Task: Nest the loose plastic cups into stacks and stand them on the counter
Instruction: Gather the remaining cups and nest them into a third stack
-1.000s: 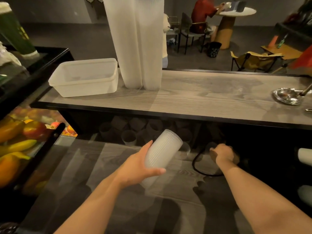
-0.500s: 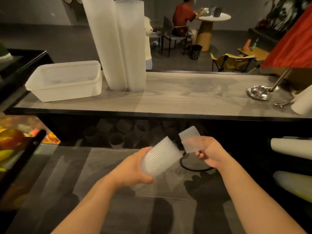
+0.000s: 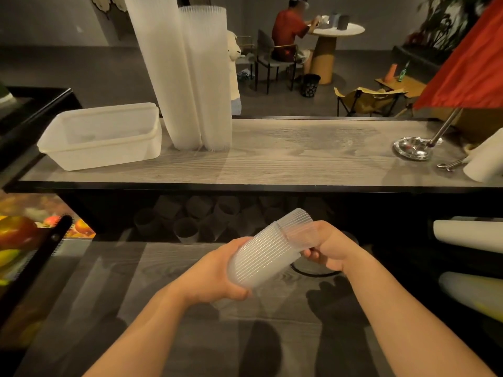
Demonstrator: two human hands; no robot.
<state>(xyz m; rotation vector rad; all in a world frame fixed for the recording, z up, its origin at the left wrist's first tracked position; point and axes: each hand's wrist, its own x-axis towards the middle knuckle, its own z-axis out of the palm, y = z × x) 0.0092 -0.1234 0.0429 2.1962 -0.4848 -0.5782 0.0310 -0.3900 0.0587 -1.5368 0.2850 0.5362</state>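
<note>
My left hand (image 3: 215,273) grips a ribbed translucent cup (image 3: 261,259) lying on its side, mouth towards the right. My right hand (image 3: 330,247) holds a second ribbed cup (image 3: 298,227) whose base sits partly inside the first cup's mouth. Both hands are over the lower work surface. Two tall stacks of nested cups (image 3: 190,77) stand on the raised wooden counter (image 3: 299,156), the left one leaning. Several loose cups (image 3: 187,229) lie in the dark recess under the counter.
A white plastic tub (image 3: 100,134) sits left of the stacks. A metal dish (image 3: 413,148), tongs and a paper roll (image 3: 487,159) are at the counter's right end. A lit fruit display (image 3: 19,235) is at left. A person sits at a far table.
My right hand picked a cup from the dark recess, carried it left and pushed its base into the cup in my left hand. The view shifted right.
</note>
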